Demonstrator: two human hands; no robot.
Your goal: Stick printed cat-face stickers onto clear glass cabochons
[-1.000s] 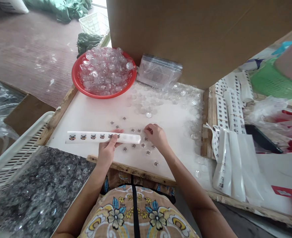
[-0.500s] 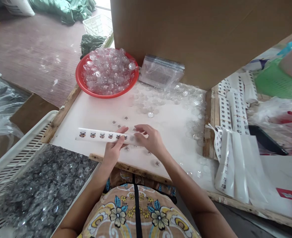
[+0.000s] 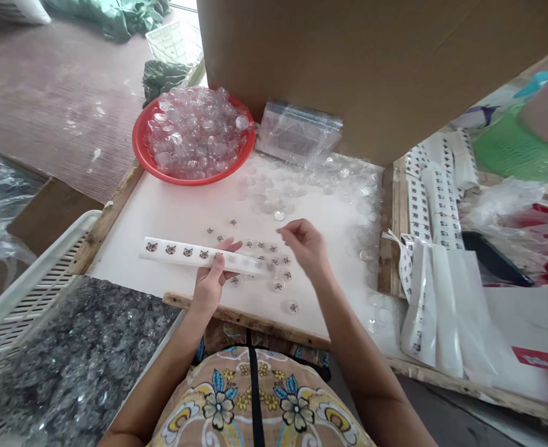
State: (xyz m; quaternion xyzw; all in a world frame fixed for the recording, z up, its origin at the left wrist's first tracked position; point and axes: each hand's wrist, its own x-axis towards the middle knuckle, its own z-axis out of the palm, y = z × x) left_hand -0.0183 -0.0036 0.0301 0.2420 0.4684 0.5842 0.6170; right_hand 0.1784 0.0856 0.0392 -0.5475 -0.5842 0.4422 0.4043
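My left hand [image 3: 212, 276] grips a white sticker strip [image 3: 187, 251] printed with a row of small cat faces, its thumb on top. The strip's right part is translucent and reaches past my fingers over the board. My right hand [image 3: 305, 245] is raised right of the strip's end, thumb and index finger pinched; whatever lies between them is too small to name. Below and around the strip, several clear discs with cat faces [image 3: 293, 307] lie on the white board [image 3: 162, 205]. A bare clear disc [image 3: 279, 215] sits just beyond my right fingertips.
A red bowl [image 3: 192, 182] heaped with clear discs stands at the back left, beside a clear plastic bag [image 3: 298, 133]. At lower left is a white basket [image 3: 36, 298] of clear pieces. Bundled sticker strips [image 3: 442, 205] and a dark phone [image 3: 497, 259] lie right. Cardboard [image 3: 348, 68] rises behind.
My right hand has moved off the strip, up and to the right, with its fingertips now together. More of the strip's translucent right end shows. The view has shifted slightly.
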